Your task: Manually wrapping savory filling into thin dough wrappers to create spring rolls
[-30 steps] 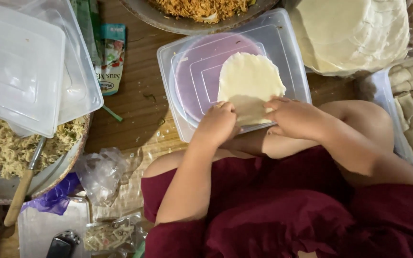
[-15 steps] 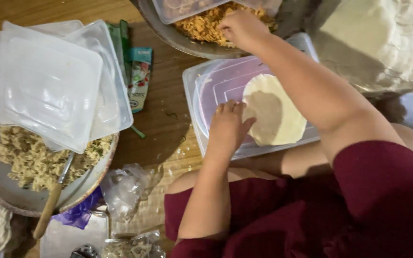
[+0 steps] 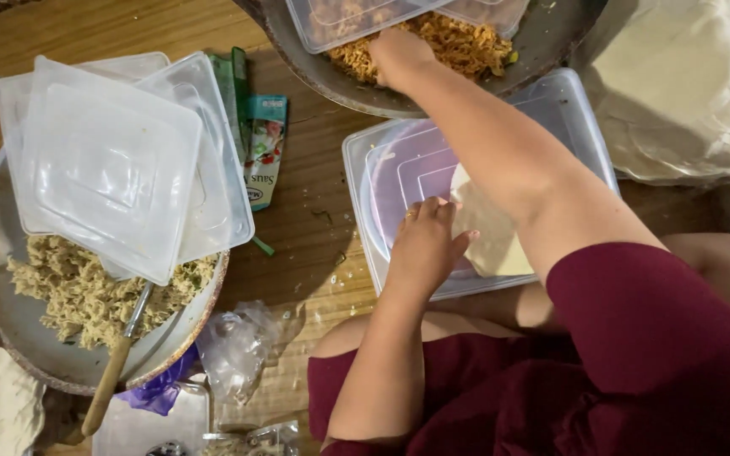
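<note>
A round pale wrapper [image 3: 492, 241] lies flat on an upturned clear plastic lid [image 3: 382, 169] in front of me. My left hand [image 3: 428, 241] rests flat on the wrapper's left edge, fingers slightly apart. My right hand [image 3: 399, 55] reaches across the lid into a metal bowl [image 3: 323, 80] of orange fried noodles [image 3: 458, 42], with its fingers curled down into them. My right forearm hides the upper part of the wrapper. A clear plastic container [image 3: 340, 21] sits tilted in the same bowl.
A stack of pale wrappers [image 3: 686, 93] lies at the far right. At left, a metal bowl [image 3: 19, 312] holds pale noodles [image 3: 78, 291], a wooden-handled spoon [image 3: 120, 355] and stacked clear lids [image 3: 111, 160]. Green sauce sachets [image 3: 259, 143] and crumpled plastic bags [image 3: 238, 346] lie between.
My right hand left the wrapper and reached up into the bowl of orange noodles. My left hand stayed on the wrapper. The view shifted left.
</note>
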